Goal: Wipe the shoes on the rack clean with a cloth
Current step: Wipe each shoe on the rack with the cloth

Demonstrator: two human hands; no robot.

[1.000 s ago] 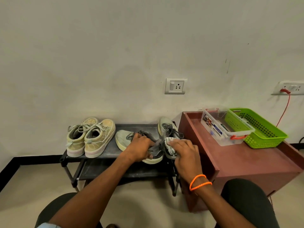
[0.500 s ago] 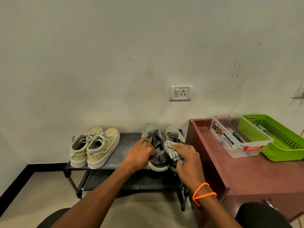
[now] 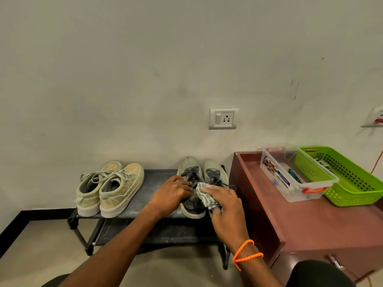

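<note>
A low black shoe rack stands against the wall. On its top shelf two pale green sneakers sit at the left. Two grey sneakers with dark laces stand side by side at the right, toes to the wall: the left grey sneaker and the right grey sneaker. My left hand grips the left grey sneaker at its laces. My right hand holds a striped grey cloth pressed on the right grey sneaker, hiding its heel.
A reddish-brown cabinet stands right beside the rack. On it are a clear plastic box and a green basket. A wall socket is above the shoes. The rack's lower shelf holds nothing visible. My knees show at the bottom.
The left grey sneaker was turned from lying across the shelf to standing straight beside its pair. Both hands stayed on the grey pair, and the view shifted left and down.
</note>
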